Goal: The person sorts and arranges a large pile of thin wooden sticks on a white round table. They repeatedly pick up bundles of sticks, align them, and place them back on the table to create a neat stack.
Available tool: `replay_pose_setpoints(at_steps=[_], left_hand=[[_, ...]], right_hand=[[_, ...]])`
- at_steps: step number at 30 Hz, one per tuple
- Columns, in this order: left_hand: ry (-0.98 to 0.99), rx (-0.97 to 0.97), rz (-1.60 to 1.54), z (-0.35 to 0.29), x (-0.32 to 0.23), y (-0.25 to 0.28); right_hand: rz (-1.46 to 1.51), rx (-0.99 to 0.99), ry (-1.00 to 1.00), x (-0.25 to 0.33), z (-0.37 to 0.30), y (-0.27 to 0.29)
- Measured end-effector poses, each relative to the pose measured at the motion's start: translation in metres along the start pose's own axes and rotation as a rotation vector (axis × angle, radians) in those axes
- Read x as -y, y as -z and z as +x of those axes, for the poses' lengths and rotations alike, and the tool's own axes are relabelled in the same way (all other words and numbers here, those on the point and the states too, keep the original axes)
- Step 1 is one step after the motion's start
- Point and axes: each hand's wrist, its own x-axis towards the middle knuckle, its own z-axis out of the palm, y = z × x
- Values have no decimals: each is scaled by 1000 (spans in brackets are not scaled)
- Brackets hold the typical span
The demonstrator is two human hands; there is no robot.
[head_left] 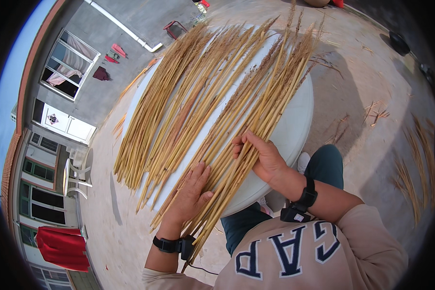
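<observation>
1. Left hand (191, 193): palm down, fingers (201, 175) spread open and flat on a bundle of stalks (227, 159), gripping nothing.
2. Right hand (261, 157): fingers (244, 145) curled loosely over the upper side of the same bundle, closed part-way around a few stalks; whether they are pinched tight cannot be told.
3. Bundle of stalks: long, straw-yellow, dry; cut ends point toward the person and overhang the near rim; feathery brown tops lie at the far side. The bundle runs between the two hands.
4. Second spread of stalks (164, 106): same kind, fanned out to the left of the hands, just beside the first bundle, ends hanging off the left rim.
5. Surface (295, 121): round, white, carrying both lots of stalks; bare part shows to the right.
6. Wrist bands: black, one on each wrist (168, 244) (304, 199), each with a small dark unit attached.
7. Clothing: beige sweatshirt (324, 251), dark teal trousers (328, 164).
8. Ground (372, 87): pale concrete, loose stalks (413, 169) scattered to the right, well apart from the surface.
9. Background, left: a building with windows (70, 63).
</observation>
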Motion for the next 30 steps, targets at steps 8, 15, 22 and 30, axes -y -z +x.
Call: replay_pose_setpoints(at_steps=[8, 15, 22, 30], left_hand=[[30, -84, -14, 2, 20, -4], [-53, 78, 51, 10, 7, -10], [-19, -118, 127, 11, 22, -12], [-110, 75, 205, 15, -1, -17]], right_hand=[[-3, 1, 3, -1, 0, 4], [5, 9, 32, -5, 4, 9], [25, -6, 10, -4, 2, 6], [18, -16, 36, -2, 0, 4]])
